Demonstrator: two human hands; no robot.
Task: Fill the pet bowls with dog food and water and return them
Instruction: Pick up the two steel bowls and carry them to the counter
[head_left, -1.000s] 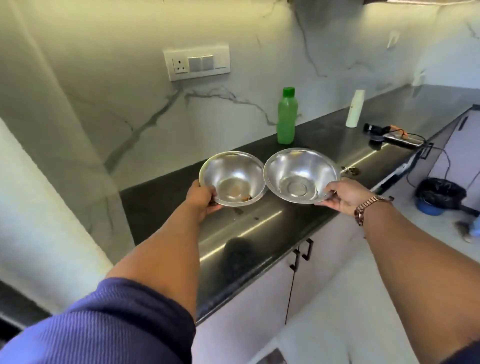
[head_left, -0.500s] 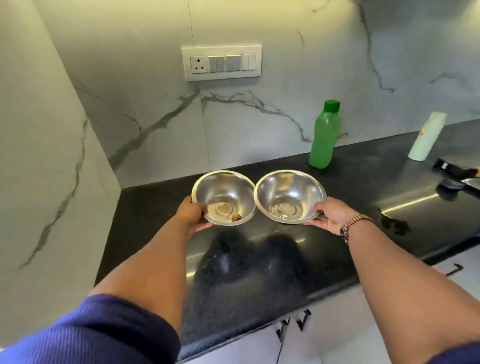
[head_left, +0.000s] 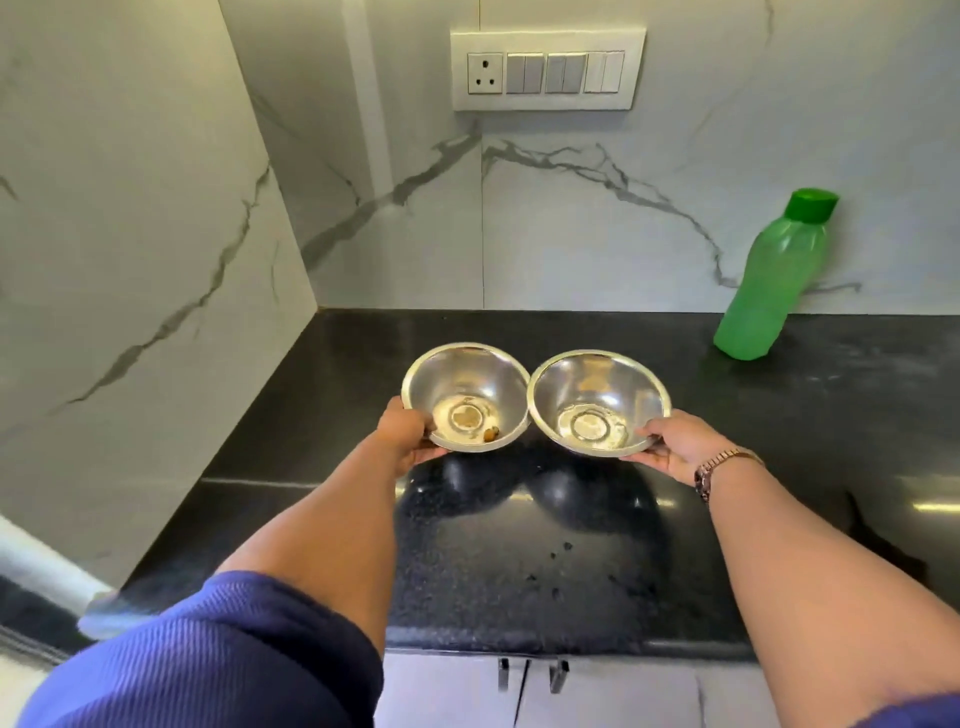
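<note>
holding a steel bowl in each hand, i have my left hand (head_left: 402, 435) pinching the near rim of the left bowl (head_left: 466, 396) and my right hand (head_left: 675, 446) pinching the near rim of the right bowl (head_left: 598, 402), thumbs over the lip. i keep them side by side, rims touching, so both can go down together. whether they already rest on the black counter (head_left: 519, 561) or hover just above it, i cannot tell. both look empty except for a brown bit of food (head_left: 491, 432) in the left one. a capped green bottle (head_left: 769, 280) stands against the marble wall (head_left: 597, 218) to the right, probably handy for the water. no dog food is in view.
</note>
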